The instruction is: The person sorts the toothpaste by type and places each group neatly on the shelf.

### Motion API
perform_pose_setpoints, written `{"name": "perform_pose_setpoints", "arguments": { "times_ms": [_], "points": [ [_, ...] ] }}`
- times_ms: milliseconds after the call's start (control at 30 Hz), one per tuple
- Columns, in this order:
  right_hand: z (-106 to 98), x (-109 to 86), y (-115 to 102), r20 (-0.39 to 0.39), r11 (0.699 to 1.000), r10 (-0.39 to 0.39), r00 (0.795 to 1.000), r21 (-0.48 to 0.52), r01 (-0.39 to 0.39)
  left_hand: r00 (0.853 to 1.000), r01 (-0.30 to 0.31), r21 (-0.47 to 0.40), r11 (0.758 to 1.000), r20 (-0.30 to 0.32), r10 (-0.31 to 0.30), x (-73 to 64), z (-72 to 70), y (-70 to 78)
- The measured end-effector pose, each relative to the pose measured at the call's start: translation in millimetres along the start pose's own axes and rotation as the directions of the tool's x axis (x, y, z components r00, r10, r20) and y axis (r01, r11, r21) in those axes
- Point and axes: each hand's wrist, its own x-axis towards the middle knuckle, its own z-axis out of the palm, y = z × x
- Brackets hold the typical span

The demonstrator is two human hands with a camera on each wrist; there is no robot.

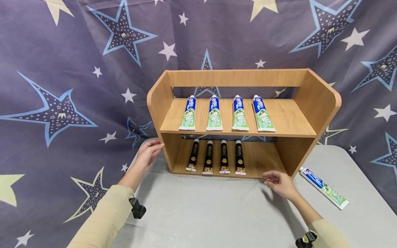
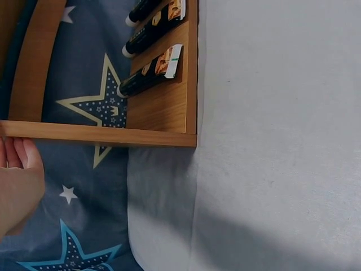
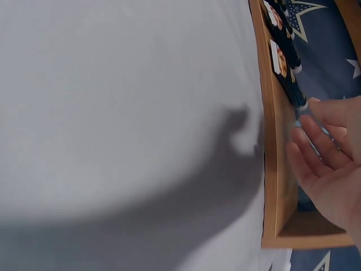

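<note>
A two-tier wooden shelf (image 1: 238, 134) stands on the cloth-covered table. My left hand (image 1: 148, 153) rests its fingertips at the outer face of the shelf's left side panel; in the left wrist view that hand (image 2: 22, 183) shows beneath the panel. My right hand (image 1: 279, 184), fingers loosely bent and holding nothing, is in front of the lower tier's right end. Several blue-and-green toothpaste tubes (image 1: 214, 113) lie side by side on the upper tier, caps to the back. Several black toothpaste tubes (image 1: 208, 157) lie likewise on the lower tier, left of my right hand (image 3: 333, 164).
One more blue-and-green toothpaste tube (image 1: 324, 187) lies aslant on the grey tablecloth (image 1: 211, 213), right of the shelf. A purple star-patterned curtain (image 1: 217, 34) hangs behind the shelf and along both sides. My right forearm casts a shadow on the cloth.
</note>
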Motion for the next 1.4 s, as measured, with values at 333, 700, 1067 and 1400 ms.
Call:
{"name": "perform_pose_setpoints", "arguments": {
  "times_ms": [333,700,1067,1400],
  "points": [
    [-25,-21.9,19,0.008,0.985,-0.002,1.000,-0.175,0.004,1.000,0.004,0.038,0.999,0.006,-0.005,0.5,1.7,1.4],
    [-62,-38.2,40,0.022,0.946,-0.048,0.999,-0.320,0.053,1.000,0.006,0.014,1.000,0.007,-0.006,0.7,-1.4,1.0],
    [-101,-39.6,52,0.004,0.901,0.097,0.995,-0.426,-0.086,1.000,0.010,0.001,1.000,0.013,-0.010,1.2,-1.4,-0.2],
    [-125,-35.1,64,-0.059,0.864,0.158,0.986,-0.474,-0.167,1.000,0.008,0.008,1.000,0.008,-0.008,-0.4,-0.3,-0.5]
  ]
}}
